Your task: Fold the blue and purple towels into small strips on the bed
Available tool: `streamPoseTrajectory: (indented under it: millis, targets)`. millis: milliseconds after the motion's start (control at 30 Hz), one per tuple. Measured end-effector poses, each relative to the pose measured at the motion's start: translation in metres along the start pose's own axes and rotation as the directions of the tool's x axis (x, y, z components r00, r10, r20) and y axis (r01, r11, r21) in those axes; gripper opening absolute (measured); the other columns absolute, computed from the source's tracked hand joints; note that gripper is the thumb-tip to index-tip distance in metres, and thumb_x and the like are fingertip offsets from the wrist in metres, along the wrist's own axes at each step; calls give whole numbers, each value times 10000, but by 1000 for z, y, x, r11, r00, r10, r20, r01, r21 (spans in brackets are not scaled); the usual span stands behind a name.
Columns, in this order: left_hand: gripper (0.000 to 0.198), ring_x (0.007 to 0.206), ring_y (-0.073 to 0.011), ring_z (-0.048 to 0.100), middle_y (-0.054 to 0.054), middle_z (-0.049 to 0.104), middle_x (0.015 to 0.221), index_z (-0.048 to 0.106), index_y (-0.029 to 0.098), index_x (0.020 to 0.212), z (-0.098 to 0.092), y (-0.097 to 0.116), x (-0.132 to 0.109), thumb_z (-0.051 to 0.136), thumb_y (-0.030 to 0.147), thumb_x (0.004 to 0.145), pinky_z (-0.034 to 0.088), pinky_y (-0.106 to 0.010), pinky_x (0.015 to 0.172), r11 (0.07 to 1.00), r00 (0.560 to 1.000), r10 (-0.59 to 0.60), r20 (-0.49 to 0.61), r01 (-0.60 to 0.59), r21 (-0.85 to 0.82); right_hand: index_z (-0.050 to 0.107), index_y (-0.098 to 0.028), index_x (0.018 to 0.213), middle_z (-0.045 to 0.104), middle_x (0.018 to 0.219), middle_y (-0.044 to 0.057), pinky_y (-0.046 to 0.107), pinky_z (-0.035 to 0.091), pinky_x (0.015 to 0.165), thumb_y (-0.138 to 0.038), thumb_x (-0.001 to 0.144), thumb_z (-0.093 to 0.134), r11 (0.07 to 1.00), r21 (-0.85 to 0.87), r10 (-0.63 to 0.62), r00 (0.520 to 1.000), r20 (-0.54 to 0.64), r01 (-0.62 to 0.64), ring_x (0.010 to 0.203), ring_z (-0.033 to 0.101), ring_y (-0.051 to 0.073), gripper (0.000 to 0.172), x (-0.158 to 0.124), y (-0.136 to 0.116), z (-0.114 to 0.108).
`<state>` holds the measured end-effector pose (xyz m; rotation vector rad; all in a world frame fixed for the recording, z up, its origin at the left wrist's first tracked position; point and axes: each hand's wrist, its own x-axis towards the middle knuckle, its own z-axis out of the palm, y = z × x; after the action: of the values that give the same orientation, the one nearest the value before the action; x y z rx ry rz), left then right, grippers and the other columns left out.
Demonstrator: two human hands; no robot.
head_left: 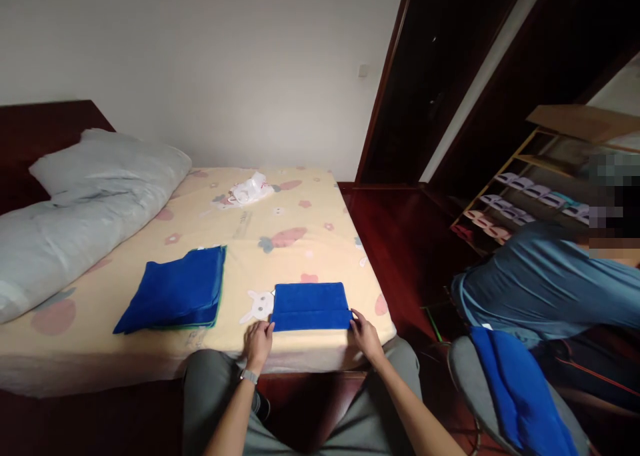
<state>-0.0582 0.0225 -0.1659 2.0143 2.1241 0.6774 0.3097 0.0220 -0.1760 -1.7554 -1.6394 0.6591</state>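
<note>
A folded blue cloth point(311, 303) lies flat near the bed's front edge, with a crease running across it. My left hand point(259, 340) is closed at its lower left corner, fingers pinched on the edge. At the right edge, my right hand point(365, 335) pinches the cloth between thumb and fingers. To the left, a stack of blue cloths point(177, 289) with green edging rests on the patterned sheet point(225, 236).
A grey quilt point(100, 196) lies on the bed's left side, and a white plastic bag point(250, 188) is near the wall. At right a person in a blue shirt point(540, 276) sits beside a chair point(467, 369) holding blue cloth point(525, 396). Behind stands a shoe rack point(505, 156).
</note>
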Motion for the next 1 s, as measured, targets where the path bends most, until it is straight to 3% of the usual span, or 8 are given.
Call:
streamPoseTrajectory:
  millis: [133, 267, 400, 467, 600, 767, 867, 1000]
  targets:
    - [358, 931, -273, 623, -91, 718, 911, 678, 213, 854, -10, 0, 1, 450, 469, 958, 459, -387, 859, 994, 1000, 29, -9, -28, 106, 568, -180, 1337, 747, 987, 98, 378, 524, 854, -387, 954, 405, 992, -125, -6, 1000, 26, 9, 941, 691, 266, 465, 0, -4, -11]
    - [379, 1174, -275, 573, -122, 678, 1209, 661, 196, 1151, -22, 22, 2, 383, 403, 999, 434, -421, 1013, 978, 983, 176, -50, -168, 126, 596, -189, 1323, 674, 1219, 134, 449, 473, 952, -293, 942, 438, 938, -321, -159, 985, -72, 128, 1098, 617, 309, 426, -1, -26, -13]
    - [501, 1431, -256, 371, -74, 457, 1526, 405, 234, 1491, -11, 55, -1, 371, 344, 1003, 299, -477, 1181, 871, 873, 479, 91, -486, 76, 439, -210, 1481, 506, 1467, 113, 490, 367, 1108, -278, 976, 402, 862, -346, -391, 920, 9, 370, 1323, 481, 297, 511, -10, -51, 16]
    - [562, 1468, -252, 311, -54, 367, 1584, 289, 259, 1547, 1, 62, -2, 378, 360, 1002, 277, -488, 1199, 825, 822, 549, 153, -562, 55, 349, -204, 1531, 436, 1526, 101, 493, 314, 1154, -313, 988, 409, 819, -365, -444, 892, 85, 442, 1399, 405, 289, 557, -15, -53, 34]
    - [605, 1480, -232, 288, -44, 311, 1609, 202, 282, 1569, 14, 47, -2, 378, 410, 1005, 291, -464, 1200, 819, 807, 556, 198, -573, 37, 235, -194, 1570, 331, 1581, 82, 455, 291, 1180, -370, 1010, 391, 775, -396, -469, 868, 162, 492, 1451, 328, 261, 608, -19, -35, 44]
    - [605, 1474, -218, 302, -41, 328, 1600, 203, 279, 1568, 0, 24, 5, 379, 418, 1006, 264, -447, 1213, 820, 803, 550, 231, -571, 35, 232, -175, 1569, 323, 1581, 82, 452, 296, 1183, -385, 1013, 389, 769, -414, -459, 871, 173, 487, 1456, 319, 256, 614, -15, -16, 24]
    - [629, 1475, -212, 300, -54, 323, 1601, 170, 246, 1576, -4, 33, 6, 370, 418, 1004, 235, -436, 1226, 804, 792, 569, 221, -593, 53, 193, -143, 1575, 293, 1589, 110, 491, 257, 1195, -398, 1009, 390, 772, -437, -449, 883, 138, 461, 1472, 278, 279, 651, -16, -30, 29]
    - [645, 1490, -206, 260, -52, 271, 1621, 111, 204, 1583, 12, 63, 3, 343, 341, 997, 203, -425, 1238, 747, 742, 644, 186, -663, 56, 154, -144, 1580, 252, 1603, 105, 491, 221, 1210, -378, 1008, 371, 753, -405, -505, 850, 149, 518, 1490, 227, 271, 655, -19, -67, 61]
